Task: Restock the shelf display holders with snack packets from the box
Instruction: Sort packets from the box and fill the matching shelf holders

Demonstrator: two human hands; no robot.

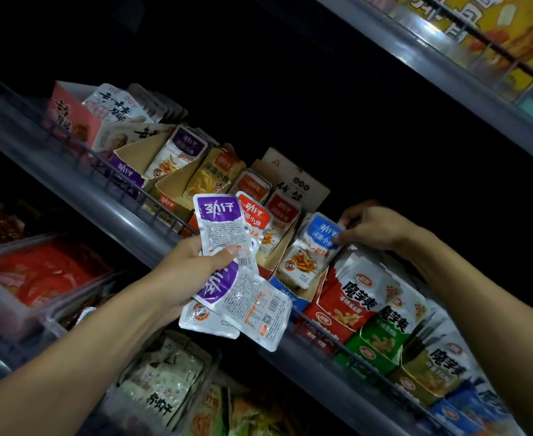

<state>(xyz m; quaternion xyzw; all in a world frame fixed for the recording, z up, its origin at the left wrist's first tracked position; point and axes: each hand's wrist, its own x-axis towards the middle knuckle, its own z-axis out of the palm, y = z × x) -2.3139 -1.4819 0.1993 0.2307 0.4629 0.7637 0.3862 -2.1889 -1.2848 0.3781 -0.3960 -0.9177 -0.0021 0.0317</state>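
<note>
My left hand [192, 272] grips a fan of several silver snack packets [227, 262] with purple and red tops, held in front of the shelf rail. My right hand [375, 228] pinches the top corner of a blue-topped packet [312, 250] that stands in the blue cardboard display holder [293, 294]. Left of it, the red holder [277, 247] holds red-topped packets. Farther left, a yellow holder [177, 196] and a purple holder [126, 174] carry their own packets. No supply box is in view.
A wire rail [152, 199] runs along the shelf front. Red and green konjac snack boxes [372, 325] stand right of the blue holder. A pink box [73, 118] sits far left. Shelves above and below hold other goods.
</note>
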